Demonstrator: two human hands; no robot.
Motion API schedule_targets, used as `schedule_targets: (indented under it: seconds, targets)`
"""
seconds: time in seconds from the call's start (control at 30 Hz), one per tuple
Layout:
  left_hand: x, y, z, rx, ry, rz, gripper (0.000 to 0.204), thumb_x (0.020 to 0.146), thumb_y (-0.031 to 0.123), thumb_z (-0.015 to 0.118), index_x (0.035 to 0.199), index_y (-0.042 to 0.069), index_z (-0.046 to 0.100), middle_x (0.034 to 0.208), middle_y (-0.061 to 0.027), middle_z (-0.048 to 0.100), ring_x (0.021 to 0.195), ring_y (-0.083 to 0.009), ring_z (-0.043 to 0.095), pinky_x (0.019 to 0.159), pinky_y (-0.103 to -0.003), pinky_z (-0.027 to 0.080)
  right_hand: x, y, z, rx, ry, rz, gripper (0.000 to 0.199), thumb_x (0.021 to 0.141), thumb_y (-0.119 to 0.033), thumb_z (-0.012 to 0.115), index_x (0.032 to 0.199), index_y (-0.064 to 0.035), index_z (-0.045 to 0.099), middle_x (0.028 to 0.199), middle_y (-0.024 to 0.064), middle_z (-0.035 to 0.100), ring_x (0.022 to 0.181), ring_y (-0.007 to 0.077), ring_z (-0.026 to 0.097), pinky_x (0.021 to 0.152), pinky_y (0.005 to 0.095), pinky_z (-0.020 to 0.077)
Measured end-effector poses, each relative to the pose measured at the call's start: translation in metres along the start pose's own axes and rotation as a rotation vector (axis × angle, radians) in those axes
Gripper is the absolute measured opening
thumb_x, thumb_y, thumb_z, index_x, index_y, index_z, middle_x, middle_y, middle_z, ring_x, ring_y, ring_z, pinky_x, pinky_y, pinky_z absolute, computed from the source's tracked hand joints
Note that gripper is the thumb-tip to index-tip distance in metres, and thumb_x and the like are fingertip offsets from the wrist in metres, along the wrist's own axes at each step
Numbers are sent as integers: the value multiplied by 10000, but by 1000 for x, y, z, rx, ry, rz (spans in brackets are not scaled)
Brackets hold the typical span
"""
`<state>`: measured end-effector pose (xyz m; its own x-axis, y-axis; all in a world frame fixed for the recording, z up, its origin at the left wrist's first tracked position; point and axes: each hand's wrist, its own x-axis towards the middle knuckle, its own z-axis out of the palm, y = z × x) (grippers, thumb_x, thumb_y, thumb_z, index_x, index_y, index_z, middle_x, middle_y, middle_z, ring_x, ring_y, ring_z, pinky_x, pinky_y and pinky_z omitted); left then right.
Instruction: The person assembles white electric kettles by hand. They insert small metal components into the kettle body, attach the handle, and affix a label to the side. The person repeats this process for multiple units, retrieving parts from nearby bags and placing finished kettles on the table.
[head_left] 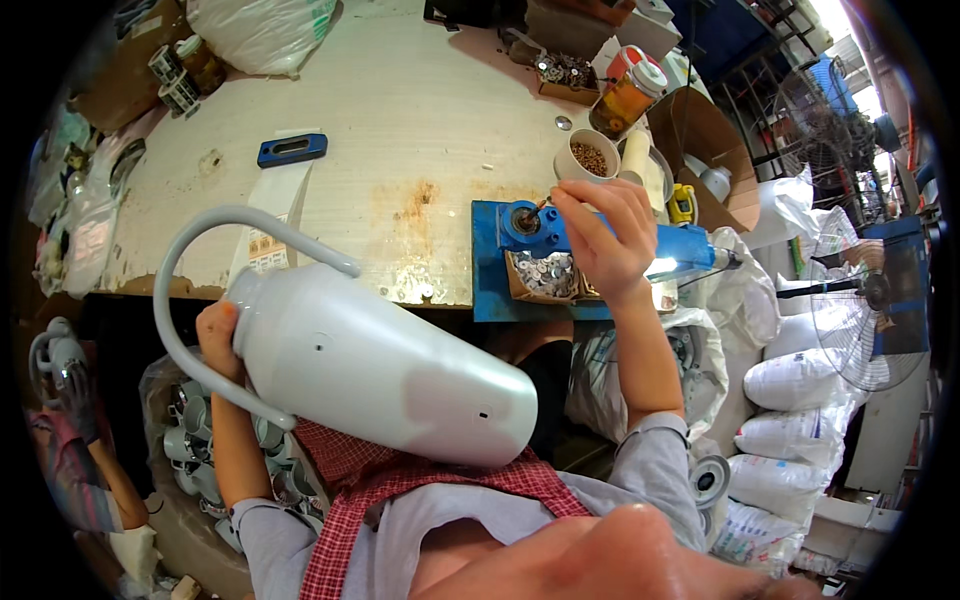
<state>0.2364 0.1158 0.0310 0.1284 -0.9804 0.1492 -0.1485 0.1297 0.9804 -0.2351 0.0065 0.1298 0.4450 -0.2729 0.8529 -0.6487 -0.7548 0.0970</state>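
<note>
Left of the blue machine and nearer to my body, the grey vessel lies aslant, its necked end at my left hand and its narrow end low, before my checked apron. That hand is curled snugly at the neck, some fingers hidden; the curved handle crosses over my forearm. Above the machine's round socket, my right hand hangs with thumb and fingertips drawn nearly together; a thin brownish piece shows beside them, and whether I have hold of it I cannot tell. Left of the machine, the tabletop runs wide, out to a blue tool; its front edge passes behind the vessel. Beyond the machine, a cup sits near my fingers, and metal pieces crowd a box on its near side.
</note>
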Motion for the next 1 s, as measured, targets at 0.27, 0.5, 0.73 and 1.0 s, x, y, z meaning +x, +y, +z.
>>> schedule_targets:
  seconds: [0.27,0.5,0.73,1.0]
  targets:
    - [-25,15,7,-459,382,-215,535,1022,456,375,1253,15,570,1158,-130,643,1003,-231,649,851,-331,548,-13,-1,10,42,-15,73,301,651,35,754,937,-53,717,947,51,683,755,229,621,696,339,509]
    - [-24,21,13,-508,691,-161,528,1027,449,400,1150,-11,628,1015,-105,688,857,-179,681,717,-275,568,-8,0,8,2,-8,53,304,650,42,734,937,-56,713,942,46,683,763,232,630,704,339,522]
    - [-27,3,8,-497,640,-202,523,1020,454,410,1240,16,594,1124,-104,660,983,-202,653,831,-325,550,-5,0,5,-38,-70,-5,334,637,26,723,959,-61,708,946,36,684,739,224,621,720,339,520]
    - [-19,11,24,-436,733,-193,553,1010,489,428,1141,-11,624,988,-120,685,856,-176,679,710,-283,578,-2,2,6,-7,-107,-5,319,634,23,722,944,-51,702,944,46,682,742,229,623,717,339,519]
